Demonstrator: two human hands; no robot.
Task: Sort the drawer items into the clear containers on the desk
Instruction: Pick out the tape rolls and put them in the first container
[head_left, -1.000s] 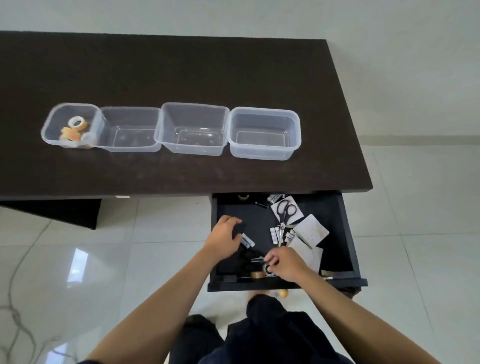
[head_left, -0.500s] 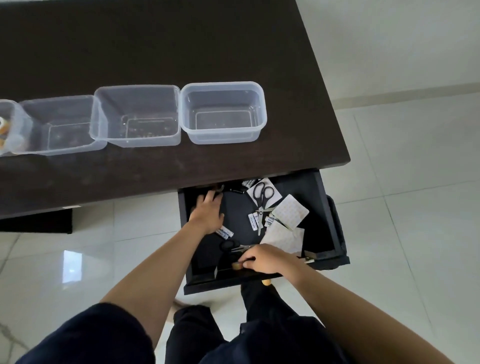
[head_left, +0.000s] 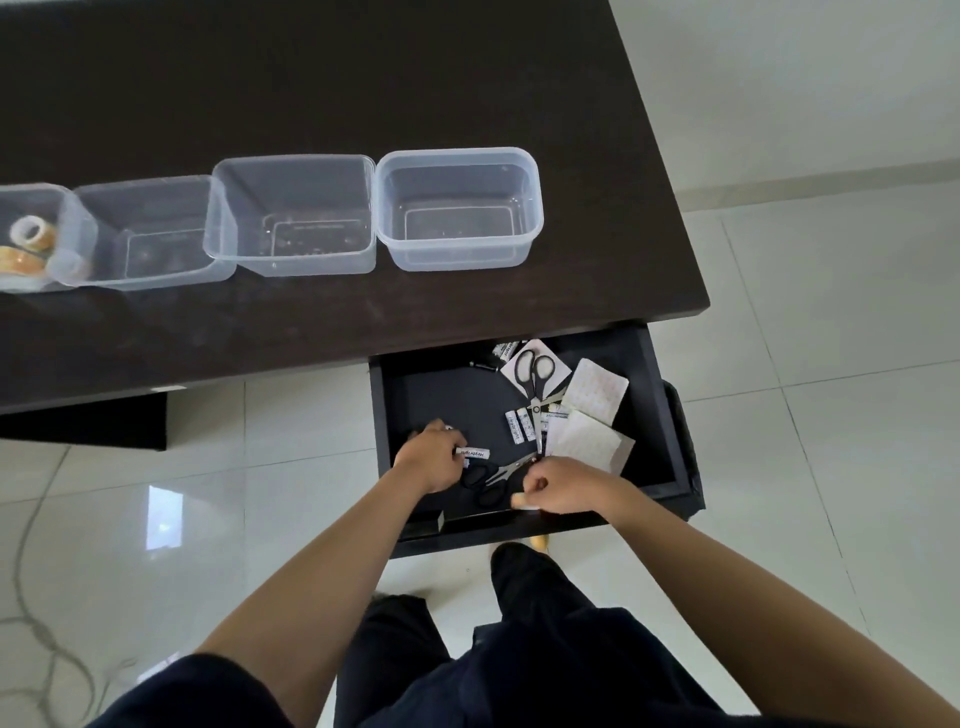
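The open black drawer (head_left: 655, 400) under the desk holds black scissors on a white card (head_left: 535, 371), a second pair of scissors (head_left: 491, 475), labelled batteries (head_left: 521, 426) and white sheets (head_left: 592, 395). My left hand (head_left: 430, 457) is curled at the drawer's left front beside one battery (head_left: 474, 453). A pale bit of what looks like a small roll shows at its fingers. My right hand (head_left: 563, 487) is closed at the front edge on a beige tape roll (head_left: 519, 501). Several clear containers stand in a row on the desk. The leftmost container (head_left: 10, 189) holds tape rolls (head_left: 31, 234).
The other containers (head_left: 140, 180) (head_left: 293, 159) (head_left: 457, 151) hold nothing. The dark desk (head_left: 363, 78) ends just right of the drawer. White tiled floor (head_left: 831, 364) lies around it. My legs in dark trousers (head_left: 530, 623) are below the drawer front.
My left hand has pulled back from the rear of the drawer to its left front, fingers now curled. My right hand stays closed at the front edge. The camera has tilted down and right.
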